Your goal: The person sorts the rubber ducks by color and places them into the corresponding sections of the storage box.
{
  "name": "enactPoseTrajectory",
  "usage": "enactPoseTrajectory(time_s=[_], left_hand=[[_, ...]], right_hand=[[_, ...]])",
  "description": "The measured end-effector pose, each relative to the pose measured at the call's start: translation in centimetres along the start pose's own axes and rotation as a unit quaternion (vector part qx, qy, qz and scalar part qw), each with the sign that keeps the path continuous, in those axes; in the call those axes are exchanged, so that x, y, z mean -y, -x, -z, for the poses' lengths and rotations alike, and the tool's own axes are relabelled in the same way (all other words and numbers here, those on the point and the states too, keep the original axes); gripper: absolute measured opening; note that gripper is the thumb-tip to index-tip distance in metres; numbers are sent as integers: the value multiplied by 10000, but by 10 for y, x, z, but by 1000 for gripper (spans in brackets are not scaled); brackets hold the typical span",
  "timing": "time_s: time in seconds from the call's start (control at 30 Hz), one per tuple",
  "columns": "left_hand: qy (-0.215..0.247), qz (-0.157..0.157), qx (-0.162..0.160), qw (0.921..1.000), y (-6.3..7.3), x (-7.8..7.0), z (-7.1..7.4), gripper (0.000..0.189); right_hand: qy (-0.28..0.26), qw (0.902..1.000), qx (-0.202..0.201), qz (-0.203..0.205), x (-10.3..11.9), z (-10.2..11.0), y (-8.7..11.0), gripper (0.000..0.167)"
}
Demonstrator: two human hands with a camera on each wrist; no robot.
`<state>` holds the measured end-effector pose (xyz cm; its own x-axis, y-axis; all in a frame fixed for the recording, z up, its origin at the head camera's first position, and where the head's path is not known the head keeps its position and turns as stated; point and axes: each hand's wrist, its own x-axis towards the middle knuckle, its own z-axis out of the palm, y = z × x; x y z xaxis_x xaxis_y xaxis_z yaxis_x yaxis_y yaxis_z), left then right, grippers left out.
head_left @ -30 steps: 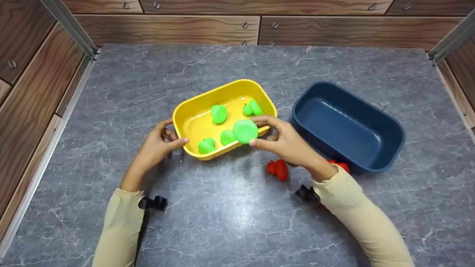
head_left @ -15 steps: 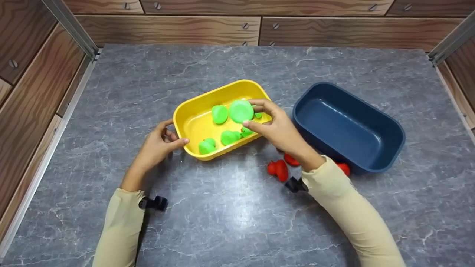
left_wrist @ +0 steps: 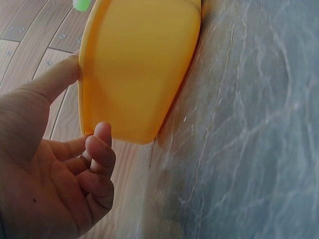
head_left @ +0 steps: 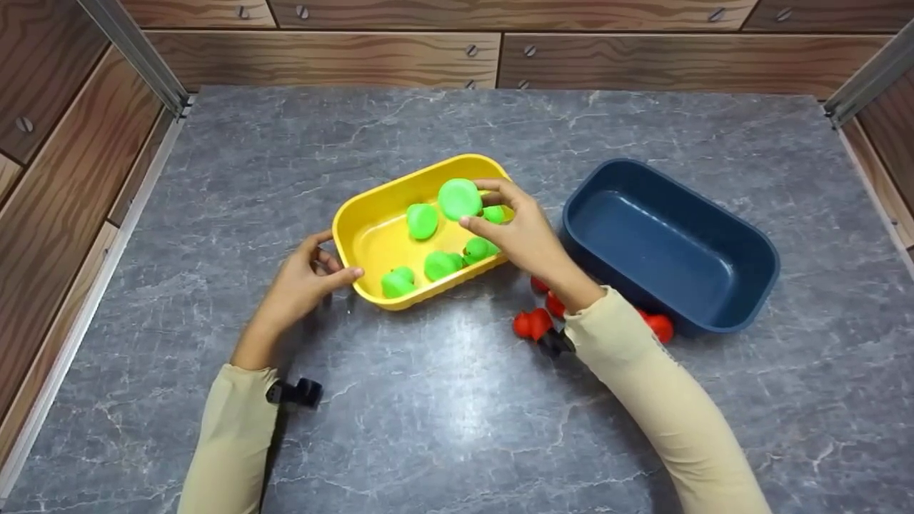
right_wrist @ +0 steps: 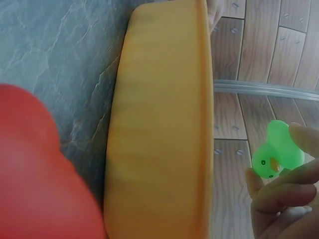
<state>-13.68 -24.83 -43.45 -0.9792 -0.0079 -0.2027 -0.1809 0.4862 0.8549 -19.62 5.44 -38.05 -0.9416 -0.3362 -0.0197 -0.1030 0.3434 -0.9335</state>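
Observation:
My right hand (head_left: 525, 232) pinches a green rubber duck (head_left: 458, 200) over the far right part of a yellow bin (head_left: 378, 246). In the right wrist view the held duck (right_wrist: 286, 154) shows its eye and orange beak, beyond the top edge of the bin wall (right_wrist: 159, 119). Several more green ducks, one of them at the near left (head_left: 398, 283), lie inside the bin. At the bin's left end my left hand (head_left: 300, 278) holds the rim, thumb over the edge. The left wrist view shows the fingers (left_wrist: 102, 149) curled by the bin's outer wall (left_wrist: 139, 64).
A dark blue bin (head_left: 664, 250) stands to the right with nothing in it. Red ducks (head_left: 523, 325) lie in front of the two bins, partly under my right forearm; one red duck (head_left: 658, 327) is close to the blue bin. Wood-patterned panels (head_left: 321, 61) border the grey marbled table.
My right hand has carried the green duck from the bin's near rim to over its far right part, moving away and slightly left. The left hand stays at the rim.

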Motion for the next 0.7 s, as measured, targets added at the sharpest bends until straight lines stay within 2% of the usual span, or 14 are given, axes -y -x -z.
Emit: enactPoseTrajectory(time_s=[0.27, 0.5, 0.7], left_hand=[[27, 3, 30, 10000, 0, 0, 0, 80], [-142, -91, -25, 9999, 0, 0, 0, 79], [-46, -43, -3, 10000, 0, 1, 0, 79]], right_hand=[[300, 9995, -59, -82, -1, 0, -6, 51], [568, 9982, -75, -189, 4, -2, -9, 51], [688, 9974, -34, -229, 7, -4, -11, 51]])
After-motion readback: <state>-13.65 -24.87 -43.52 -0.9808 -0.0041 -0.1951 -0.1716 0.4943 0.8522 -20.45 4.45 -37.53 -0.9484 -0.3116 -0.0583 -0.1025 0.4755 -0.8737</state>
